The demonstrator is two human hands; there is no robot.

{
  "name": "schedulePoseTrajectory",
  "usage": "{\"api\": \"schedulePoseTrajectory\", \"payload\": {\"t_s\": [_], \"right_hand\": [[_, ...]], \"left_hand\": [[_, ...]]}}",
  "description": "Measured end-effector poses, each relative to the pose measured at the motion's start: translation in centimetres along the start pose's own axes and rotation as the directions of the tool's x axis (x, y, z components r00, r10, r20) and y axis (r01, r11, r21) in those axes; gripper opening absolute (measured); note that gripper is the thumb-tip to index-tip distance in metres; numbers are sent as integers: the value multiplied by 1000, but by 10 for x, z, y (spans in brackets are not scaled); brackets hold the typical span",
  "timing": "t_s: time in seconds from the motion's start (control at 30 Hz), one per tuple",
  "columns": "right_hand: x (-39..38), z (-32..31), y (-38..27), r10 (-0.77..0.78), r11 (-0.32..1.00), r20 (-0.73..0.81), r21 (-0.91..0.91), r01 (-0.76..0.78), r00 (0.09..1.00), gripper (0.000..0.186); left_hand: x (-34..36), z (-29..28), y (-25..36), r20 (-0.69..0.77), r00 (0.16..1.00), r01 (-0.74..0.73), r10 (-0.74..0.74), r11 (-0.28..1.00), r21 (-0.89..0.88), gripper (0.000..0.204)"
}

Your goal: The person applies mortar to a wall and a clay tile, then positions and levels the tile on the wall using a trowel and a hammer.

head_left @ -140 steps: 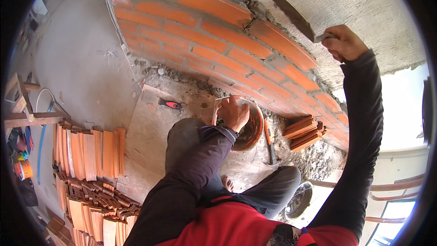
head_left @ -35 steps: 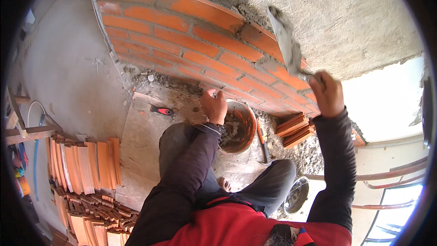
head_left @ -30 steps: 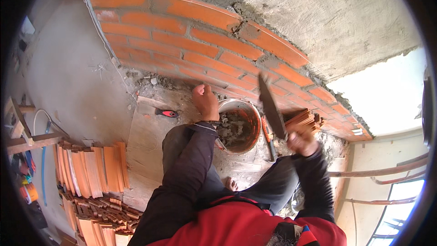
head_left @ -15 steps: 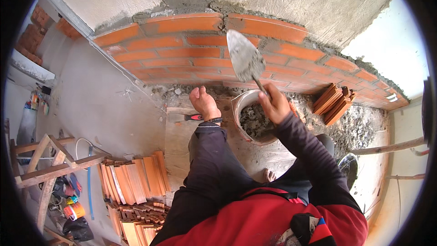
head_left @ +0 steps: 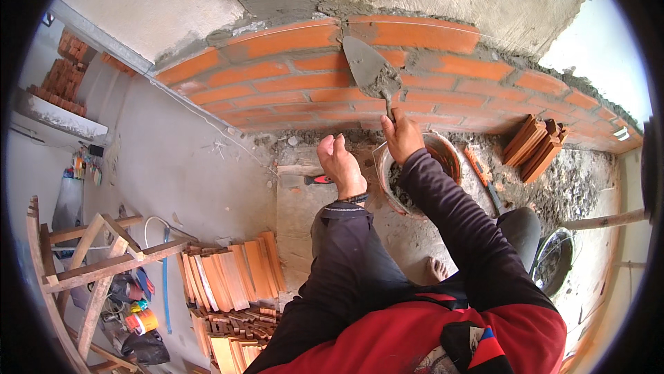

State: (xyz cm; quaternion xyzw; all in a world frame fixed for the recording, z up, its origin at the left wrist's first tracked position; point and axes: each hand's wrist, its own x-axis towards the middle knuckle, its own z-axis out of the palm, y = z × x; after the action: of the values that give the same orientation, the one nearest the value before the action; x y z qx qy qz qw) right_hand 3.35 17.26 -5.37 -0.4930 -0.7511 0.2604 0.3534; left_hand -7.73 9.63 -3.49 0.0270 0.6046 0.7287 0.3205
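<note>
My right hand (head_left: 402, 140) is closed round the handle of a pointed trowel (head_left: 370, 68). Wet grey mortar clings to the blade near the handle, and its tip points at the upper courses of an orange brick wall (head_left: 290, 87); whether it touches the wall I cannot tell. Below that hand stands a bucket (head_left: 451, 155) holding grey mortar, partly covered by my forearm. Left of the bucket, my left hand (head_left: 342, 168) is raised with slightly bent fingers and nothing visible in it. A tool with a red and black handle (head_left: 319, 179) lies on the board just beside it.
A string (head_left: 443, 30) runs along the top course. Bricks are piled at the wall's right (head_left: 534, 147) and stacked at lower left (head_left: 232, 274). An orange and black tool (head_left: 484, 179) lies by the bucket. A wooden frame (head_left: 104, 267) stands left, a dark bucket (head_left: 553, 263) right.
The right hand and trowel have moved away from the bucket toward the wall, and the blade has tilted, looking darker. The whole view has swung slightly left.
</note>
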Motion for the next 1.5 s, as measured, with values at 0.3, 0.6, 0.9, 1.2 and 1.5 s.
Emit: {"api": "schedulePoseTrajectory", "payload": {"t_s": [0.3,0.6,0.9,1.2,1.5], "right_hand": [[-8,-22,23,-76,993,10,-85,76,997,29],[-3,-49,-4,-1,972,-47,-234,-10,999,30],[-8,-112,27,37,912,-80,-405,-66,996,31],[-36,-119,4,-50,969,-27,-245,42,998,26],[-7,-55,-37,-60,990,92,-120,71,994,25]], "left_hand": [[-12,-3,4,52,998,-38,38,999,-1,34],[-7,-8,-9,54,995,-85,86,996,-16,33],[-7,-9,-10,72,994,-88,86,996,19,39],[-2,-9,-10,81,990,-119,115,992,46,40],[-12,11,-19,116,992,-54,52,998,17,39]]}}
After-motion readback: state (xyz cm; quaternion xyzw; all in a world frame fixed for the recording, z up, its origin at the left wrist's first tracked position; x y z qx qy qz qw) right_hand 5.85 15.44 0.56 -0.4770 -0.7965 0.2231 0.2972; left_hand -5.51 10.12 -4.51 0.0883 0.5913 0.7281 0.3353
